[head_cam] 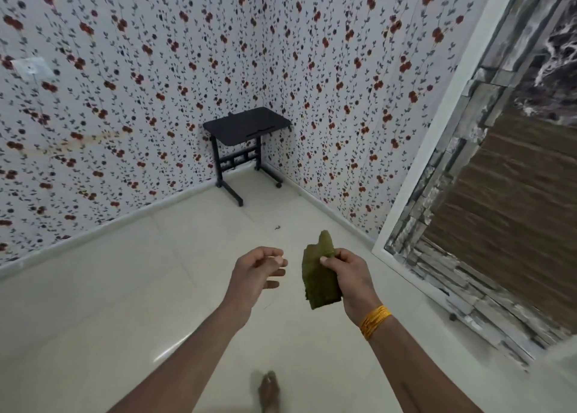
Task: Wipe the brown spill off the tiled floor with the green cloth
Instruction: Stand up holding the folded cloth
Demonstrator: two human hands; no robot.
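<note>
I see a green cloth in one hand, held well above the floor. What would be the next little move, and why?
Probably stepping ahead and crouching to bring the green cloth down to the floor. The right hand grips it folded in mid-air, the left hand holds nothing, and no brown spill is plainly visible; only a small dark speck lies ahead on the tiles, too small to identify.

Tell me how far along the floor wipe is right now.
Done: the green cloth is picked up, folded and pinched in the right hand. In hand: the person stands with the cloth held above the tiled floor; the left hand is loosely curled and holds nothing. Left: all the wiping. No clear brown spill shows, only a small dark speck on the floor ahead.
</note>
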